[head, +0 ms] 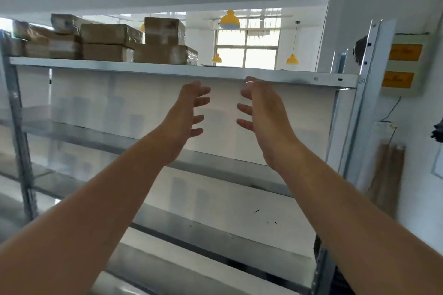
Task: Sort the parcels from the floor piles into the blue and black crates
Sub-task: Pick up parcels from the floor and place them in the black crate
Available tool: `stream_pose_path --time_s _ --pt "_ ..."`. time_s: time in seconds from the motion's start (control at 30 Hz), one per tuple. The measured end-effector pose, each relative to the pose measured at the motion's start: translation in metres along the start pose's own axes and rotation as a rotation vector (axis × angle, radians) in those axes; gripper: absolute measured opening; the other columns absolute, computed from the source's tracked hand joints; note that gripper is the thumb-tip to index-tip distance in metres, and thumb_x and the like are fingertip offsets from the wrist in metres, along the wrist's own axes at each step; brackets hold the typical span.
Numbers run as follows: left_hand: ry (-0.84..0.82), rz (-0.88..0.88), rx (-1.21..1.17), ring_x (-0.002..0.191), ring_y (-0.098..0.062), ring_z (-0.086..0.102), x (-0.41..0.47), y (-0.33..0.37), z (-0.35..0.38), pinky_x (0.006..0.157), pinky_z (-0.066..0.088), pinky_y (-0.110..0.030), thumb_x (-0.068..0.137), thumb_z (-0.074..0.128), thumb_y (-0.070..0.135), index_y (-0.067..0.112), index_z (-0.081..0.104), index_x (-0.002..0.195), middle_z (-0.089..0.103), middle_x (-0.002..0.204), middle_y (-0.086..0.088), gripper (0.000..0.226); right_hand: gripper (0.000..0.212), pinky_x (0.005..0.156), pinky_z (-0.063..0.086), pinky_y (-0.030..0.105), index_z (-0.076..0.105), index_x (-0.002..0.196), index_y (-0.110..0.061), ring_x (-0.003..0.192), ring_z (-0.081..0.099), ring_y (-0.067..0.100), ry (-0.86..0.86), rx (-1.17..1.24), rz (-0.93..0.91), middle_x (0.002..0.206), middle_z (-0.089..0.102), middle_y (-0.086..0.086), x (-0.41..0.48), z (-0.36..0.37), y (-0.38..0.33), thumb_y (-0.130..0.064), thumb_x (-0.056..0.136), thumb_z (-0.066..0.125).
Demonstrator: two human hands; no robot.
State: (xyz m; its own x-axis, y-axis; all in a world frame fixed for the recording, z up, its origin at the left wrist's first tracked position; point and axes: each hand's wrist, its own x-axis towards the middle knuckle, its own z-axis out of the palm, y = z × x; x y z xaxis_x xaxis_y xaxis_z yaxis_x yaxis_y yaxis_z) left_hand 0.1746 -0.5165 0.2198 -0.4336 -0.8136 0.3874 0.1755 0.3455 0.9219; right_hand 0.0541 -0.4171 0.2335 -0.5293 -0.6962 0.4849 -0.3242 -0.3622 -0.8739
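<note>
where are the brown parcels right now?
Head view, upper left: the brown parcels are stacked on the metal top shelf, above and left of the raised left hand and right hand.

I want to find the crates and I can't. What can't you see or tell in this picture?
Head view:
Blue and black crates, floor piles: outside the frame; the camera faces a shelf rack.
Brown boxes on the top shelf: blurred, labels unreadable.
Orange wall signs: writing too blurred to read.
Dark thing: cut off by the right edge.
</note>
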Motion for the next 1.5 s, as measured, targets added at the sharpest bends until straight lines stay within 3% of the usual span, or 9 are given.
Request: stream_pose_path --time_s 0.07,0.17,0.3,0.5,0.7,0.87,1.37,1.43,1.5 --pt "0.048 -0.010 0.022 0.136 -0.034 0.048 -0.009 0.002 -0.012 0.115 0.038 -0.056 0.105 0.027 0.060 0.031 0.057 0.139 0.054 0.148 0.003 0.054 0.040 0.116 0.050 0.052 0.049 0.152 -0.035 0.136 0.057 0.023 -0.051 0.013 -0.012 0.153 0.054 -0.006 -0.001 0.011 0.003 -0.041 0.114 0.040" --pt "0.147 -0.027 0.077 0.136 -0.034 0.048 -0.028 0.003 -0.042 0.115 0.038 -0.056 0.104 0.028 0.061 0.031 0.058 0.139 0.054 0.148 0.004 0.054 0.031 0.116 0.051 0.052 0.049 0.143 -0.037 0.128 0.059 0.021 -0.158 0.037 -0.019 0.137 0.058 -0.011 -0.007 0.041 0.011 -0.043 0.115 0.037" --pt "0.319 -0.056 0.175 0.136 -0.033 0.047 -0.064 0.002 -0.097 0.116 0.037 -0.056 0.103 0.028 0.065 0.031 0.057 0.141 0.053 0.149 0.004 0.058 0.050 0.121 0.045 0.054 0.044 0.154 -0.037 0.143 0.053 0.025 -0.347 0.054 -0.017 0.164 0.047 -0.004 -0.029 0.106 0.020 -0.057 0.109 0.038" --pt "0.540 -0.122 0.214 0.134 -0.031 0.049 -0.122 -0.005 -0.192 0.115 0.038 -0.053 0.102 0.032 0.063 0.032 0.061 0.137 0.057 0.144 0.007 0.055 0.046 0.121 0.046 0.050 0.038 0.159 -0.039 0.142 0.053 0.021 -0.563 0.181 0.005 0.166 0.041 -0.005 -0.072 0.200 0.017 -0.046 0.113 0.041" --pt "0.663 -0.177 0.236 0.132 -0.030 0.052 -0.159 -0.015 -0.295 0.112 0.041 -0.050 0.082 0.039 0.074 0.040 0.069 0.123 0.062 0.134 0.014 0.061 0.048 0.120 0.045 0.052 0.044 0.155 -0.039 0.143 0.053 0.022 -0.702 0.243 0.013 0.164 0.046 -0.005 -0.105 0.297 0.015 -0.050 0.108 0.043" --pt "0.690 -0.190 0.256 0.130 -0.029 0.053 -0.177 -0.025 -0.392 0.112 0.041 -0.053 0.097 0.037 0.068 0.042 0.069 0.112 0.063 0.130 0.013 0.044 0.073 0.120 0.045 0.054 0.053 0.151 -0.037 0.141 0.054 0.021 -0.720 0.261 0.102 0.156 0.052 -0.008 -0.130 0.390 0.015 -0.059 0.082 0.040" --pt "0.691 -0.381 0.199 0.130 -0.028 0.051 -0.142 -0.143 -0.645 0.109 0.041 -0.052 0.090 0.037 0.070 0.038 0.065 0.130 0.059 0.135 0.012 0.058 0.072 0.121 0.043 0.052 0.053 0.153 -0.036 0.142 0.052 0.017 -0.838 0.131 0.224 0.155 0.054 -0.010 -0.140 0.657 0.098 -0.059 0.086 0.039" --pt "0.708 -0.410 0.186 0.130 -0.027 0.050 -0.123 -0.172 -0.671 0.110 0.040 -0.052 0.087 0.037 0.071 0.040 0.066 0.127 0.059 0.133 0.014 0.058 0.067 0.120 0.044 0.051 0.057 0.148 -0.037 0.140 0.053 0.017 -0.848 0.128 0.255 0.148 0.057 -0.012 -0.123 0.693 0.125 -0.059 0.086 0.039" --pt "0.734 -0.440 0.177 0.129 -0.026 0.049 -0.102 -0.202 -0.698 0.109 0.040 -0.051 0.086 0.038 0.072 0.042 0.067 0.123 0.059 0.131 0.016 0.056 0.041 0.117 0.047 0.051 0.060 0.129 -0.043 0.128 0.057 0.014 -0.870 0.143 0.289 0.123 0.060 -0.022 -0.106 0.730 0.155 -0.055 0.094 0.042"
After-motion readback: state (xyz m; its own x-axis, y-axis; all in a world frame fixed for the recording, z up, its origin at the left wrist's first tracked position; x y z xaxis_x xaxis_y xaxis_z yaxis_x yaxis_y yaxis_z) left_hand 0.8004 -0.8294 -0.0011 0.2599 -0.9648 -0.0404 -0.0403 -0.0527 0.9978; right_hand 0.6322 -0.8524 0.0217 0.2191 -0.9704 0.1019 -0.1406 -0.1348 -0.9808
